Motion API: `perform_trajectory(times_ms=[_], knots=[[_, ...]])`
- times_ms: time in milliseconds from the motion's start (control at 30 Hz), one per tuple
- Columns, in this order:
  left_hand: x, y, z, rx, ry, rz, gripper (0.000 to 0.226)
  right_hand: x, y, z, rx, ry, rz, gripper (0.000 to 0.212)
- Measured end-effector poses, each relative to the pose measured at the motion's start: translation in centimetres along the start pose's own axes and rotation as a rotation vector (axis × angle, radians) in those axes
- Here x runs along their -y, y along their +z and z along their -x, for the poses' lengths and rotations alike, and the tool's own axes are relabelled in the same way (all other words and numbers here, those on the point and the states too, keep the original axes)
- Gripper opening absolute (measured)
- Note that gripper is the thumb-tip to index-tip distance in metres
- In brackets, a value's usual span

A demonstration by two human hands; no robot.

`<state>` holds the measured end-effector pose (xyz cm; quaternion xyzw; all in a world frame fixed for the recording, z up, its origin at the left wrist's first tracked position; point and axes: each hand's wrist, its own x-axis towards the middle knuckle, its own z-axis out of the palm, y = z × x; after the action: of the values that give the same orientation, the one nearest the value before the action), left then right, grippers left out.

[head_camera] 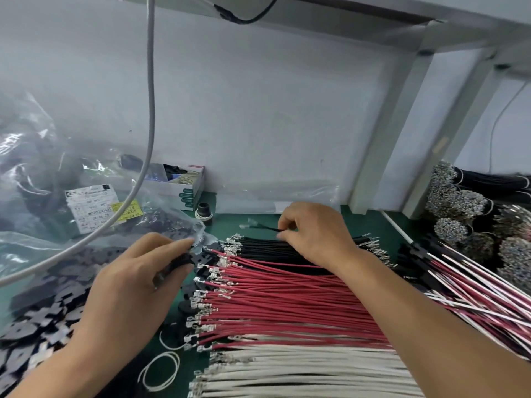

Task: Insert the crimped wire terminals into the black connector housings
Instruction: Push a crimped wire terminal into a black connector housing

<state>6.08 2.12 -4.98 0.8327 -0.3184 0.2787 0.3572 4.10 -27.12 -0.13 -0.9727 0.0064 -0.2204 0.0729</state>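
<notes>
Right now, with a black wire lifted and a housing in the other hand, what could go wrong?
The right hand pinches one black wire above the black wire row; its forearm lies over the red wires and might drag them out of order. The left hand grips a black housing, mostly hidden, so its orientation cannot be checked.

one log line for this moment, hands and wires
left hand: holds black housing | right hand: pinches one black wire above black wire row | insertion: not yet
</notes>
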Motion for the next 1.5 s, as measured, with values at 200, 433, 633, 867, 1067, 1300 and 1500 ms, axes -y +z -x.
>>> perform_trajectory(times_ms=[200,433,633,867,1067,1300,1500], knots=[[-0.5,-0.1,0.1,0.054,-0.045,0.066,0.03,-0.1,-1.5,-0.2,0.083,-0.085,0.097,0.02],[-0.8,-0.1,-0.1,0.061,-0.065,0.087,0.031,0.5,-2.1,0.2,0.08,-0.157,0.222,0.03],[-1.8,-0.4,0.0,0.0,-0.301,0.585,0.04,2.6,-4.2,3.4,-0.209,-0.127,-0.127,0.024],[-4.2,-0.8,0.1,0.176,-0.498,0.929,0.025,5.3,-1.6,9.6,-0.296,-0.222,-0.302,0.024],[-4.7,-0.5,0.4,0.25,-0.509,0.916,0.029,5.4,-0.9,10.6,-0.277,-0.198,-0.372,0.015],[-5.0,-0.7,0.4,0.261,-0.537,0.923,0.028,5.7,-1.1,10.7,-0.328,-0.164,-0.362,0.017],[-5.4,-0.9,0.4,0.273,-0.48,0.879,0.028,6.1,-0.9,10.8,-0.324,-0.207,-0.267,0.015]])
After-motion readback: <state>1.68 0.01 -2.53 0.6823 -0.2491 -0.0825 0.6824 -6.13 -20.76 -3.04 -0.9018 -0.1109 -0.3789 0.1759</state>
